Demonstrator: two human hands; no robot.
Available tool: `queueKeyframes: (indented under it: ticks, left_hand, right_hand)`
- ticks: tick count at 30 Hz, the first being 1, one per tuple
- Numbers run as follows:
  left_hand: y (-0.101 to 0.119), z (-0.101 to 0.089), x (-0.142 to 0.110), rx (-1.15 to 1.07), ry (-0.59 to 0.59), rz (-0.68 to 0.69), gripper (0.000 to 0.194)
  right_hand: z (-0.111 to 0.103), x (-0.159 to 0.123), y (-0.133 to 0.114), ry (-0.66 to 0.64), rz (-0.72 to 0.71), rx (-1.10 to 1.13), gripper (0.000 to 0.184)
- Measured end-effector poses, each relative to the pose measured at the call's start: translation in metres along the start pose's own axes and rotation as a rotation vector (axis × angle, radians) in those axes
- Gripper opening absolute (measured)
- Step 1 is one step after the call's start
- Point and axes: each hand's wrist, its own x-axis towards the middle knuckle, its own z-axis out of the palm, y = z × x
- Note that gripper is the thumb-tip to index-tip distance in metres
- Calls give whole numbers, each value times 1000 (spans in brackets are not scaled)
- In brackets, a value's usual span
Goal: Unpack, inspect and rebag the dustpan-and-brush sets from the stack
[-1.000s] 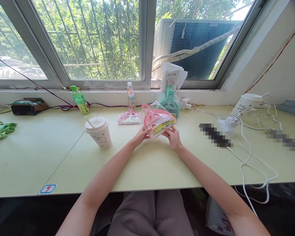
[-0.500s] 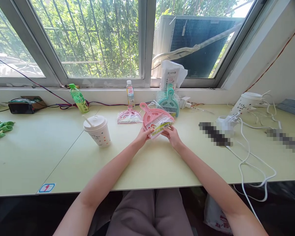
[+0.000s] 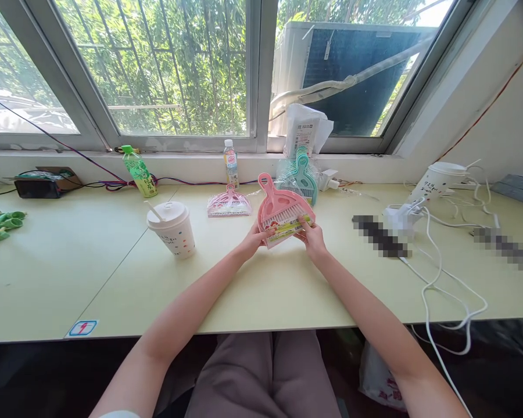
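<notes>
Both hands hold up a pink dustpan and brush set [image 3: 279,203] in clear wrapping, its handle tilted away to the upper left. My left hand [image 3: 253,239] grips its lower left corner, thumb on the front. On the lower right edge my right hand [image 3: 311,233] is closed, its thumb on the yellow label. Behind it, a stack of teal dustpan sets [image 3: 304,174] leans against a white paper-like pack [image 3: 304,130]. Another wrapped pink dustpan set [image 3: 229,202] lies flat to the left.
A white lidded cup [image 3: 174,229] with a straw stands left of my hands. Farther back are a green bottle [image 3: 139,171] and a small clear bottle [image 3: 230,162]. White cables [image 3: 436,273] trail over the table's right side. Green rolled items [image 3: 2,223] lie at far left.
The pink dustpan set has shifted slightly right and turned its front more toward me. My right thumb has come onto the label, and the loose wrapping near the handle looks flatter.
</notes>
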Motion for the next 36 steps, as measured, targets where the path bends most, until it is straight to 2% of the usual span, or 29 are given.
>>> queueKeyframes:
  ticks: [2,5,7,8,10,13,20,27,29,33,36]
  left_hand:
    - [0,-3,2,-6,16,10,78]
    - [7,-9,3,-35,38,36,72]
    - [12,-13,3,-61,53,61,67]
    - [14,-14,3,-67,55,67,66]
    - [17,-15,3,-56,42,57,67]
    - [17,-14,2,-16,3,17,73]
    - [22,-10,-3,7,-34,-2,75]
    - [6,10,-11,-26,-272,-144,62]
    - [2,11,-8,-26,-212,-124,62]
    - [5,4,-2,-30,30,-16,61]
    - [8,-1,-1,-15,29,8,62]
  right_hand:
    - [1,0,-3,-40,-2,8,41]
    - [5,-3,-8,-210,-17,79,37]
    - [7,-7,-10,-321,-48,97,46]
    - [9,-8,-9,-337,-64,90,53]
    - [11,-11,-6,-287,-92,75,57]
    - [11,-11,0,-201,-115,81,49]
    - [8,-5,3,-195,-51,87,31]
    - [3,-2,0,-105,-163,194,30]
    - [2,0,-1,-108,-160,194,29]
    - [2,4,2,-131,-98,164,27]
    - [1,6,3,-160,-48,133,29]
